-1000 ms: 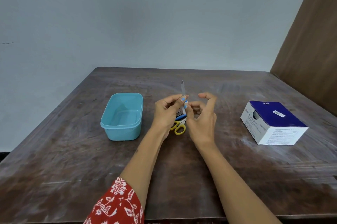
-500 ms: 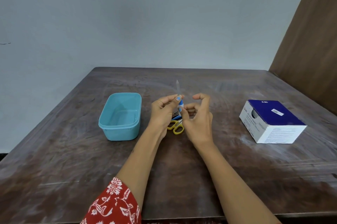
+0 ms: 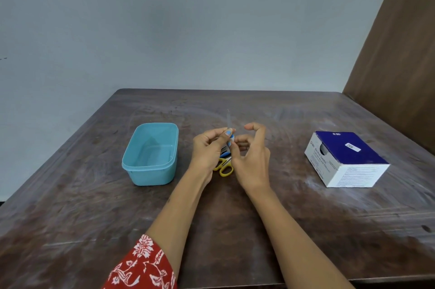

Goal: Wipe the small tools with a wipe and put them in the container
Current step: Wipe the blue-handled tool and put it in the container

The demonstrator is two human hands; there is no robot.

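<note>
Slim tool being held upright above the desk (image 3: 235, 229), right of the container (image 3: 150, 154).

Left hand (image 3: 208, 149) is pinching the blue-handled tool (image 3: 228, 123); its long axis is running vertical, tip up. Right hand (image 3: 251, 159) fingers are hanging loosely curled, gripping nothing. A light pinch is risking a drop onto the scissors (image 3: 224, 167).

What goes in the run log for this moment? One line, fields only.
left hand: pinches nail file upright | right hand: at file handle | scissors: on table | container: no tools visible inside

head-worn view, facing forward and down, near table (image 3: 235, 229)
</note>
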